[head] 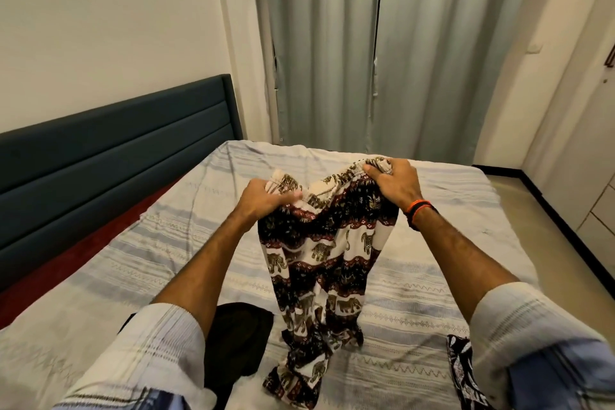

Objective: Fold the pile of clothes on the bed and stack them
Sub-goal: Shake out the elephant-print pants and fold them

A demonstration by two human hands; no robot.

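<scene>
Holding a pair of trousers (319, 253) up over the bed (432, 293), the person works at the waistband end. The left hand (266, 198) pinches one side of the gathered waistband, and the right hand (392, 185) grips the other side, fingers curled round the cloth. The trousers hang between them, upper part in the air, the leg ends crumpled on the striped bedcover near the person.

To do this step well, the two hands probably need to draw the waistband taut and level, so that both legs fall straight and lie one on the other before the cloth is laid flat. A light shake may loosen the bunched leg ends; lowering it twisted would likely fold in creases.

The trousers are thin and limp, printed in bands of black, dark red and cream with rows of small elephants. A black garment (239, 339) lies on the bed beside the left arm, and a black-and-white patterned piece (461, 363) shows by the right sleeve.
</scene>
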